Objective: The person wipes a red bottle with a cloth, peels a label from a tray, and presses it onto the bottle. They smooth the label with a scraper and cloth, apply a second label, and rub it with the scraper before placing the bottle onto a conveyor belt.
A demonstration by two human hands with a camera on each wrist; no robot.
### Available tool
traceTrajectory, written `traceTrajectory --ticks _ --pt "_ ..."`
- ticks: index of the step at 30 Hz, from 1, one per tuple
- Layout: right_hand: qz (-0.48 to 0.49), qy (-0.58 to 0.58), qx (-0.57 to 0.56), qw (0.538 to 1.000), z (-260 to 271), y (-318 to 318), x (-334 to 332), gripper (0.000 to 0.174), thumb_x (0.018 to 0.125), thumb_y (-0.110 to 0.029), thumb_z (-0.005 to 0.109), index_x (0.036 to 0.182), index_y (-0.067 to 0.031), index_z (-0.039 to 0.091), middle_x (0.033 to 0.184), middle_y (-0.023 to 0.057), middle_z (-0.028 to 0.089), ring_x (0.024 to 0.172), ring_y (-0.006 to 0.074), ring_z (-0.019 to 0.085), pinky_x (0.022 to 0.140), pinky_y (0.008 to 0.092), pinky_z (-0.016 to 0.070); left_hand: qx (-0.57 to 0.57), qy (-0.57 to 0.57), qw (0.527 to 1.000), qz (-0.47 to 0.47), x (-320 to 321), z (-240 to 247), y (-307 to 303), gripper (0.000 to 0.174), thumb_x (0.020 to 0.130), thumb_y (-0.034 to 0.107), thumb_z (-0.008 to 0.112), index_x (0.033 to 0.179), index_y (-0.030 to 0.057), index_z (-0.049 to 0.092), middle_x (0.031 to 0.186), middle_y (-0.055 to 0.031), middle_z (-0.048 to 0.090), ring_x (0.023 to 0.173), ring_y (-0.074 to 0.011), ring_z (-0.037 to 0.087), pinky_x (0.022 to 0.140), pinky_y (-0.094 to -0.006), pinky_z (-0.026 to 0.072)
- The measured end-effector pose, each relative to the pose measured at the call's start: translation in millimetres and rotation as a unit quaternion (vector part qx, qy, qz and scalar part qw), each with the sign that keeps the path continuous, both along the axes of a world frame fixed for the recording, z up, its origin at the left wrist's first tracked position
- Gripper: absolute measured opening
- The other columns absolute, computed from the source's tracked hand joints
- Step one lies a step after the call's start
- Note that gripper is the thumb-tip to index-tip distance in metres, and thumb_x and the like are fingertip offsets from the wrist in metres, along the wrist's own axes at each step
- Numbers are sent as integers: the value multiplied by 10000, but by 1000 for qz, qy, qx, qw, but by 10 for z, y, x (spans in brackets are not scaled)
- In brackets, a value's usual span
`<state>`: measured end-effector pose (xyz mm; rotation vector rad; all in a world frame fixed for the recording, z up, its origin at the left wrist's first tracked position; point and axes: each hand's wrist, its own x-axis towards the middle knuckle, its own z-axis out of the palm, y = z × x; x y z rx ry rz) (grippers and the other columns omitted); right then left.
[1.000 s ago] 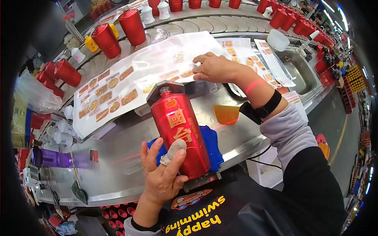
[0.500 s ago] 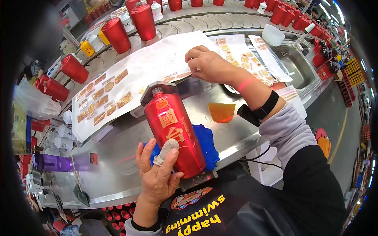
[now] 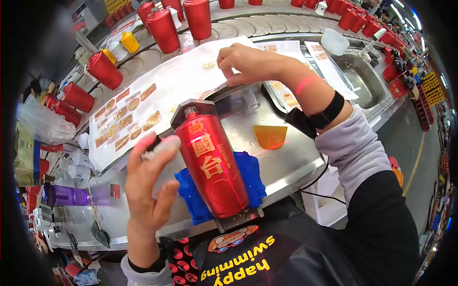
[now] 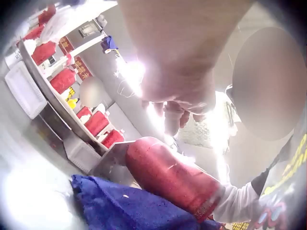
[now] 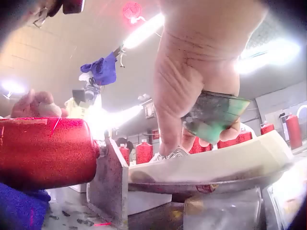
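Note:
In the head view a red bottle (image 3: 226, 193) with gold characters lies in a metal stand over a blue cloth (image 3: 193, 200). My left hand (image 3: 148, 190) hangs to its left, fingers extended and apart, a whitish cover on one finger; it does not touch the bottle. Beyond the bottle's neck, my right hand (image 3: 253, 64) reaches the near edge of a white sheet (image 3: 176, 71) bearing gold decals. The right wrist view shows a dark green translucent piece (image 5: 216, 115) held in that hand's curled fingers, with fingertips at a patterned decal (image 5: 177, 153) on the sheet.
An amber flat piece (image 3: 270, 137) lies right of the bottle. At the right is a sink (image 3: 365, 81) with a white bowl (image 3: 335, 42) at its edge. Red bottles (image 3: 163, 31) stand along a curved conveyor behind the sheet. A purple cup (image 3: 67, 195) is at the left.
My left hand has let go of the bottle and moved left. The right hand has shifted slightly left along the sheet's edge. Bottles on the conveyor have moved right.

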<state>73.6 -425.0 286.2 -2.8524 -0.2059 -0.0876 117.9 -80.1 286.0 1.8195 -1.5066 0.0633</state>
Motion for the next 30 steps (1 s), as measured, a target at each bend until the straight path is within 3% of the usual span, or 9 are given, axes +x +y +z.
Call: traceTrajectory --ticks 6,10,15,18,22,23,25,27,30 --pt "81 -82 -66 991 408 191 347 134 794 -115 743 802 -33 637 1059 82 597 1105 293 521 921 404 451 28 32 998 41 460 135 -282 402 928 262 623 1254 27 621 1203 -139 659 1274 -338 492 1069 -426 348" --pt "209 -277 -125 930 733 479 493 136 798 -128 746 872 -47 667 1136 74 595 1145 294 507 940 406 456 -13 285 955 85 642 363 -477 467 905 199 604 1332 17 556 1312 -101 588 1300 -217 468 1106 -363 316" --pt "349 -401 -51 845 1106 819 571 64 809 -97 670 837 -48 640 1107 115 543 1101 306 497 893 413 446 -45 429 898 -87 1076 462 -641 414 887 159 608 1266 -7 591 1175 -60 636 1120 -141 540 1047 -340 336" --pt "343 -368 17 864 1163 820 514 111 792 -108 680 894 -63 681 1130 127 533 1124 327 488 936 423 429 22 467 876 -118 1239 557 -577 279 887 133 613 1142 25 646 1062 -37 661 1071 -129 563 1007 -300 373" --pt "150 -408 118 893 774 636 577 264 874 -234 732 1092 -91 691 1156 81 614 1111 237 589 938 374 478 -82 463 877 -100 1237 605 -647 179 903 97 610 1063 37 664 991 -21 677 959 -121 625 896 -283 450" --pt "100 -282 257 919 708 648 504 287 879 -258 733 1105 -87 687 1154 77 618 1128 225 579 951 367 468 -108 478 866 -96 1249 618 -659 178 908 103 610 1066 41 663 992 -23 680 957 -119 631 895 -289 455" --pt "-10 -2 501 865 550 689 385 337 887 -304 734 1133 -80 678 1150 71 625 1162 201 558 977 352 448 -160 507 842 -88 1287 643 -698 175 918 115 609 1072 49 662 996 -25 686 953 -116 643 892 -300 465" --pt "89 -92 424 897 241 680 503 357 899 -335 724 1126 -65 669 1105 38 629 1046 144 576 886 305 469 -209 517 827 -71 1311 639 -766 175 926 119 603 1083 55 648 1017 -28 683 948 -120 649 858 -295 484" --pt "12 -43 491 870 204 536 517 291 896 -336 724 1051 -94 681 955 -25 635 835 55 545 696 237 442 -275 527 804 -18 1296 569 -870 184 931 139 605 1100 69 616 1036 -30 668 916 -150 665 771 -288 530"
